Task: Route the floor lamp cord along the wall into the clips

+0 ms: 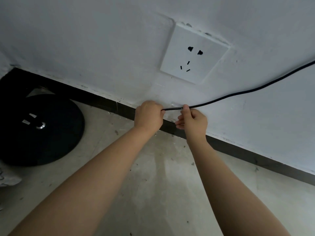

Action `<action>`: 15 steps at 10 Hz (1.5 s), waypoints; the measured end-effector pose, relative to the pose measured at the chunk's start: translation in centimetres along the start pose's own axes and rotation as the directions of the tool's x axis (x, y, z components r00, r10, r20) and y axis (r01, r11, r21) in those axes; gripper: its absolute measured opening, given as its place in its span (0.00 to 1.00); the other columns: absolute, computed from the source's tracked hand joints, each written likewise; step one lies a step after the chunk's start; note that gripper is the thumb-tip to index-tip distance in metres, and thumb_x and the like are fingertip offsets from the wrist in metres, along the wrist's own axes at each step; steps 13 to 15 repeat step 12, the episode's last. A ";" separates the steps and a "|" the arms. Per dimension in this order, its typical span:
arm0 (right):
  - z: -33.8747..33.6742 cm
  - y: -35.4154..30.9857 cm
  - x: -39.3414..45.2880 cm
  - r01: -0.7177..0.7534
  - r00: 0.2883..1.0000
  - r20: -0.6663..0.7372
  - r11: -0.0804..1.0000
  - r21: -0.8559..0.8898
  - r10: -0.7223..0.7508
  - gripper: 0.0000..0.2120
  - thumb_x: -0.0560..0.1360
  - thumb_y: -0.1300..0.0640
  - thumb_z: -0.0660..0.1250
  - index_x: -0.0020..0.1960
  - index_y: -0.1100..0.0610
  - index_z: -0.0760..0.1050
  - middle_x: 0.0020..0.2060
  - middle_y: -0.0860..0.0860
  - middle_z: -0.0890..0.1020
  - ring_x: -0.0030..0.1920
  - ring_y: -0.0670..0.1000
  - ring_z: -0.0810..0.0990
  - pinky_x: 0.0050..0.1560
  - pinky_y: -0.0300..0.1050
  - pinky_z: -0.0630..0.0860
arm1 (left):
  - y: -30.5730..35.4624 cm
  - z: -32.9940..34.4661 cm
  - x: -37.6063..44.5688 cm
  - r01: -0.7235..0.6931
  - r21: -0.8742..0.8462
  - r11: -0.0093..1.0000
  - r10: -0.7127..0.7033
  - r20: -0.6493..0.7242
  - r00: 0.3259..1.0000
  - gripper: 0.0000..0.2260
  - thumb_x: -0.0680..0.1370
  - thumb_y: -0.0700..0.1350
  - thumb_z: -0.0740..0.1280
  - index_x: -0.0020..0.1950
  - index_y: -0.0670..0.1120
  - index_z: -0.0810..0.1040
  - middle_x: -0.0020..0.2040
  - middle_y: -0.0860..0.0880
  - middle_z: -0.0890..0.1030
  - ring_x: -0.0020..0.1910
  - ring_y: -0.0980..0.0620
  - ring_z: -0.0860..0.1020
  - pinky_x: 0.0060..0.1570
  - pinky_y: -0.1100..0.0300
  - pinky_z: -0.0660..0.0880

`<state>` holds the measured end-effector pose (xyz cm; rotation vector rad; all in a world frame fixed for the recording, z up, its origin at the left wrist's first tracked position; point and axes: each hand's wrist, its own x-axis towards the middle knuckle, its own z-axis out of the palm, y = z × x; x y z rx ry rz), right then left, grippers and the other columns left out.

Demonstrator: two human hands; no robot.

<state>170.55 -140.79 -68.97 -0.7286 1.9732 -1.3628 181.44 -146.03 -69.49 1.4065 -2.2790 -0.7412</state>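
A thin black lamp cord (242, 93) runs from the right edge down along the white wall to my hands. My left hand (148, 116) is closed on the cord's left part, and my right hand (192, 120) pinches it a little to the right. A short taut stretch of cord (172, 109) spans between the two hands, close to the wall just above the dark baseboard. A small clear clip (175, 104) appears to sit on the wall right behind that stretch; it is faint. The round black lamp base (56, 133) stands on the floor at the left.
A white wall socket (194, 53) sits on the wall above my hands, with nothing plugged in. A dark baseboard (255, 157) runs diagonally along the foot of the wall. The floor (153, 184) is bare, speckled concrete. Crumpled white material (6, 178) lies at the left edge.
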 end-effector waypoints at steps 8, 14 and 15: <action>-0.2 -1.1 0.5 -0.126 0.991 -0.021 0.976 0.179 0.131 0.14 0.75 0.57 0.62 0.32 0.55 0.73 0.28 0.52 0.76 0.19 0.42 0.76 0.21 0.32 0.76 | -1.6 -2.1 -2.0 -0.139 0.016 0.990 0.139 -0.186 0.973 0.07 0.70 0.29 0.66 0.47 0.34 0.79 0.45 0.33 0.80 0.48 0.35 0.76 0.45 0.47 0.72; -2.7 -0.2 0.5 -0.234 0.972 0.075 0.949 0.211 0.222 0.12 0.74 0.55 0.63 0.33 0.56 0.73 0.28 0.53 0.76 0.23 0.45 0.77 0.23 0.33 0.77 | -1.3 -2.1 -2.3 -0.074 -0.063 0.995 0.062 -0.177 0.982 0.08 0.72 0.30 0.63 0.48 0.36 0.79 0.48 0.34 0.80 0.50 0.36 0.75 0.50 0.47 0.72; -2.7 -0.2 0.5 -0.234 0.972 0.075 0.949 0.211 0.222 0.12 0.74 0.55 0.63 0.33 0.56 0.73 0.28 0.53 0.76 0.23 0.45 0.77 0.23 0.33 0.77 | -1.3 -2.1 -2.3 -0.074 -0.063 0.995 0.062 -0.177 0.982 0.08 0.72 0.30 0.63 0.48 0.36 0.79 0.48 0.34 0.80 0.50 0.36 0.75 0.50 0.47 0.72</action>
